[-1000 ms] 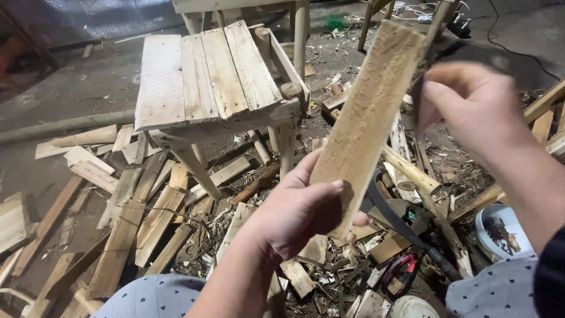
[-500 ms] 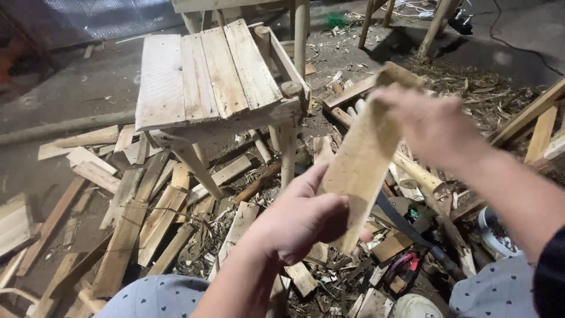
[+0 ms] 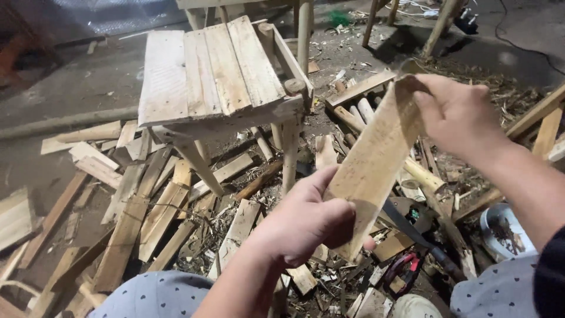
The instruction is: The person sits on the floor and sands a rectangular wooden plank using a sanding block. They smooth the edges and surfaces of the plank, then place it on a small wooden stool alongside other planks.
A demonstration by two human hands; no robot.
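Both hands' grip holds plank over littered floor

Pale tan wooden slat, grey weathered stool, blue dotted trousers, red-handled pliers

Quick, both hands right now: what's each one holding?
Left hand: closed on the lower end of the wooden slat.
Right hand: gripping the slat's upper end.

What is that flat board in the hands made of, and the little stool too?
The flat board looks like raw, unpainted wood: pale tan, rough grain lines. The stool seems wooden too: bare, greyish slats on round stick legs, no paint visible. Left hand and right hand hold the board.
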